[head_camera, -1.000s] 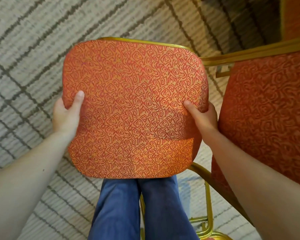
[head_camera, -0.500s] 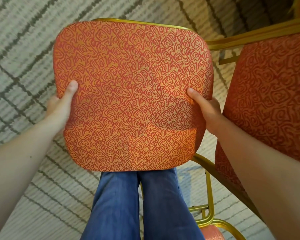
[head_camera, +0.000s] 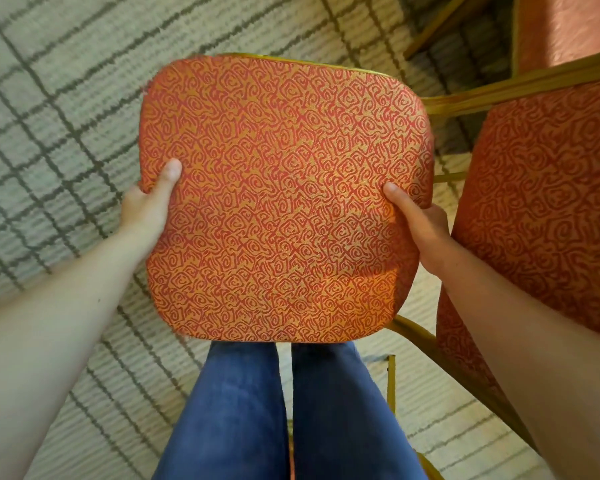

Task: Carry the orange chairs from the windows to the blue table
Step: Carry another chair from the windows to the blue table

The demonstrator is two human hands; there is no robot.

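Observation:
I hold an orange chair with a red swirl pattern and a gold frame in front of me, its padded seat facing up at the camera. My left hand grips the seat's left edge, thumb on top. My right hand grips the right edge the same way. The chair's legs are hidden under the seat. A second orange chair with the same fabric stands close on my right, nearly touching my right forearm. The blue table is not in view.
A pale carpet with a dark grid pattern covers the floor to the left and ahead. My legs in blue jeans show below the seat. Gold frame bars of the neighbouring chair run behind and beside it.
The held chair rose and came nearer half a second ago, then dropped back a little. Both hands kept their grip on the seat edges. The view shifted slightly left over the carpet.

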